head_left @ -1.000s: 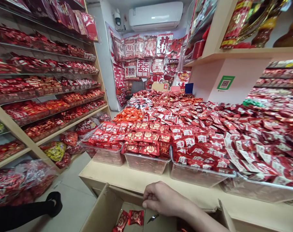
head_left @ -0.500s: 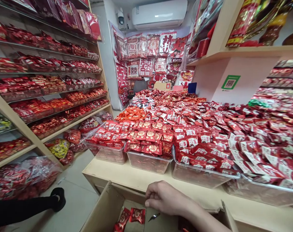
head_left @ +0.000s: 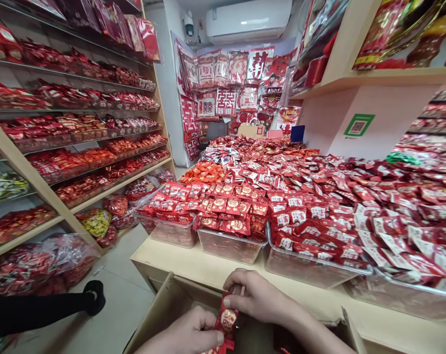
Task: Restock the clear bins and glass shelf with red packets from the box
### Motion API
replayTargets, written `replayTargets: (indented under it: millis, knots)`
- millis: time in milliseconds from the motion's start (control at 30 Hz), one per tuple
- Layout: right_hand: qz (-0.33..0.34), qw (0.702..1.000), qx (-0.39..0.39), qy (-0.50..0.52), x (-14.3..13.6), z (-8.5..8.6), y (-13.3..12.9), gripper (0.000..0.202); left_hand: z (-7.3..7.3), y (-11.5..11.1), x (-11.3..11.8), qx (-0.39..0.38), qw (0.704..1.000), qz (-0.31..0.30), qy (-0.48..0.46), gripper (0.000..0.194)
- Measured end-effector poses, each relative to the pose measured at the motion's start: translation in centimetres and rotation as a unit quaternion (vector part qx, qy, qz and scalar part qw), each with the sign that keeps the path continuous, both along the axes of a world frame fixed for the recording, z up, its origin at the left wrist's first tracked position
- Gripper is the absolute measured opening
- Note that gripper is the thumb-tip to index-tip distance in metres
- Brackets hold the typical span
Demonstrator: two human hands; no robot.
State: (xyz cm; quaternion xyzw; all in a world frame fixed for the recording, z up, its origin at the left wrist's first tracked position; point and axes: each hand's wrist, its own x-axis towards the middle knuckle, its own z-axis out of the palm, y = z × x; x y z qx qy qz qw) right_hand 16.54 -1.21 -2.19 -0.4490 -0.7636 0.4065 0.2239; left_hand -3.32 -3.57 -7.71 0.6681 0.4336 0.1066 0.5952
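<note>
Over the open cardboard box [head_left: 160, 305], both of my hands meet at a red wrapped candy [head_left: 228, 318] with a pale round emblem. My right hand [head_left: 254, 297] is closed, with thumb and fingers pinching the candy's upper end. From the lower left my left hand [head_left: 191, 332] closes around its lower side. Another bit of red wrapper shows below the left fingers; whether it is a separate candy I cannot tell. My hands and the shadow hide much of the box's inside.
Clear plastic bins of red candies [head_left: 230, 246] line the wooden counter's edge [head_left: 164, 255] beyond the box. Candy-filled shelves [head_left: 86, 157] and bagged goods [head_left: 46, 265] stand on the left. Another person's black-clad leg and shoe [head_left: 94, 297] are at the lower left.
My left hand has come into view from below. A red wrapped candy is now up between both hands, while my right hand was above the box before. The view has shifted slightly left.
</note>
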Motion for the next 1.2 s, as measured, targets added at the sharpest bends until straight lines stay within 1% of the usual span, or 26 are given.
replayTargets:
  millis: [100, 167, 233, 367, 467, 533, 633, 733, 900, 1000, 1067, 1133, 1167, 1200]
  knots:
    - [-0.009, 0.999, -0.039, 0.032, -0.1, 0.1, 0.2, 0.020, 1.8, -0.1, -0.3, 0.019, 0.999, 0.027, -0.018, 0.024]
    - [-0.015, 0.994, -0.068, 0.081, -0.1, 0.4, 0.3, 0.021, 2.8, 0.1, -0.1, 0.034, 0.997, 0.043, -0.052, 0.026]
    - [-0.047, 0.985, -0.086, 0.145, 0.1, 0.7, 0.4, 0.025, 3.6, 0.5, 0.3, 0.060, 0.992, 0.062, -0.090, 0.029]
    - [-0.102, 0.951, -0.123, 0.264, 0.6, 1.2, 0.7, 0.027, 4.7, 1.4, 1.3, 0.131, 0.980, 0.094, -0.117, 0.030]
    - [-0.125, 0.933, -0.139, 0.307, 0.8, 1.4, 0.8, 0.027, 5.3, 1.9, 1.8, 0.161, 0.974, 0.098, -0.125, 0.030]
    - [-0.129, 0.925, -0.143, 0.327, 0.8, 1.5, 0.7, 0.026, 5.5, 2.1, 1.9, 0.169, 0.972, 0.100, -0.129, 0.029]
    - [-0.104, 0.917, -0.149, 0.355, 0.7, 1.7, 0.6, 0.022, 5.8, 2.3, 2.1, 0.171, 0.970, 0.102, -0.141, 0.028]
    - [-0.070, 0.912, -0.168, 0.368, 0.6, 1.7, 0.5, 0.024, 5.8, 2.2, 2.3, 0.167, 0.966, 0.116, -0.158, 0.027]
    - [-0.076, 0.915, -0.167, 0.359, 0.1, 1.4, 0.3, 0.024, 5.3, 1.7, 2.7, 0.161, 0.961, 0.151, -0.167, 0.027]
    - [-0.057, 0.915, -0.175, 0.359, -0.4, 1.2, 0.1, 0.028, 5.0, 1.4, 3.0, 0.163, 0.956, 0.174, -0.170, 0.026]
    - [-0.047, 0.915, -0.176, 0.360, -0.7, 1.1, 0.0, 0.028, 4.8, 1.2, 2.9, 0.160, 0.959, 0.171, -0.159, 0.026]
    - [-0.049, 0.920, -0.163, 0.352, -0.7, 1.1, 0.0, 0.026, 4.6, 1.1, 2.5, 0.136, 0.966, 0.160, -0.152, 0.024]
    - [-0.051, 0.926, -0.151, 0.342, -0.6, 1.1, 0.0, 0.024, 4.5, 1.0, 2.1, 0.116, 0.968, 0.160, -0.152, 0.025]
    - [-0.050, 0.935, -0.139, 0.322, -0.5, 1.2, 0.0, 0.021, 4.4, 1.0, 1.6, 0.093, 0.970, 0.163, -0.154, 0.030]
